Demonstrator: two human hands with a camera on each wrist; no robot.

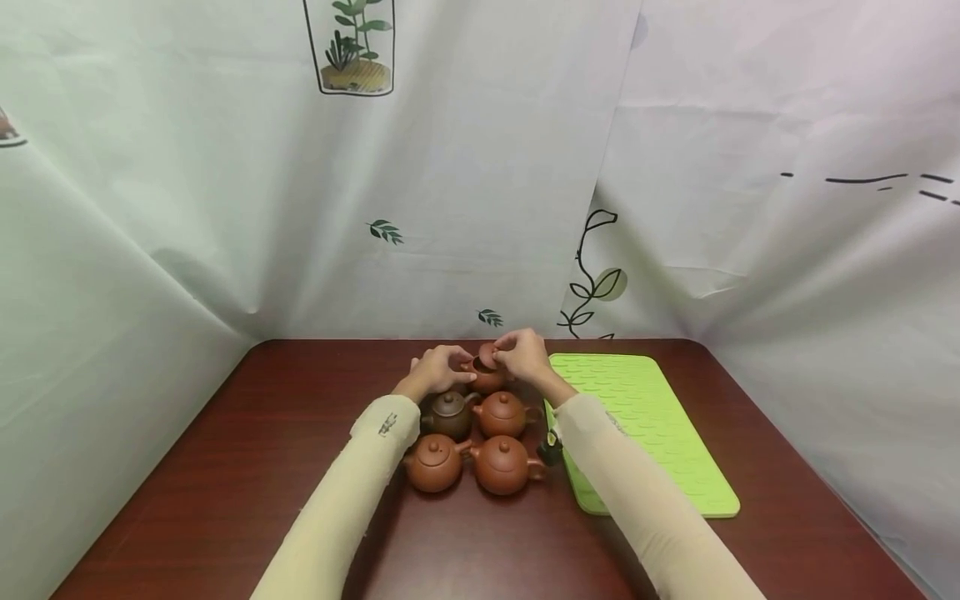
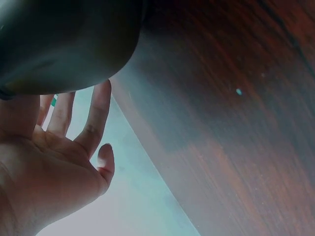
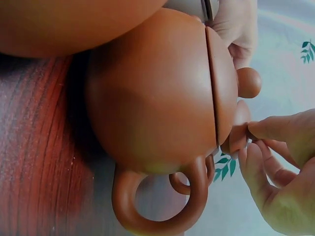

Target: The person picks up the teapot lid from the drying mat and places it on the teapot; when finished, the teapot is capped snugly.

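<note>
My right hand [image 1: 527, 357] pinches the knob of a reddish-brown teapot lid [image 1: 487, 356], holding it tilted over the uncovered clay teapot [image 1: 489, 382] at the back. In the right wrist view, fingertips [image 3: 253, 130] and thumb meet at that lid [image 3: 239, 129]. My left hand [image 1: 437, 369] is at the open teapot's left side, thumb and forefinger spread around its spout. Its other fingers [image 2: 96, 115] extend loosely in the left wrist view, partly hidden by a dark teapot [image 2: 74, 44]. A lidded orange-brown teapot [image 3: 157, 93] stands in front of the open one.
Close before my hands stand a dark brown teapot [image 1: 448, 415] and several orange-brown ones, including a front left teapot [image 1: 435, 468] and front right teapot [image 1: 502, 468]. A lime-green mat [image 1: 645, 425] lies to the right under my right forearm. White cloth [image 1: 480, 167] hangs behind the table.
</note>
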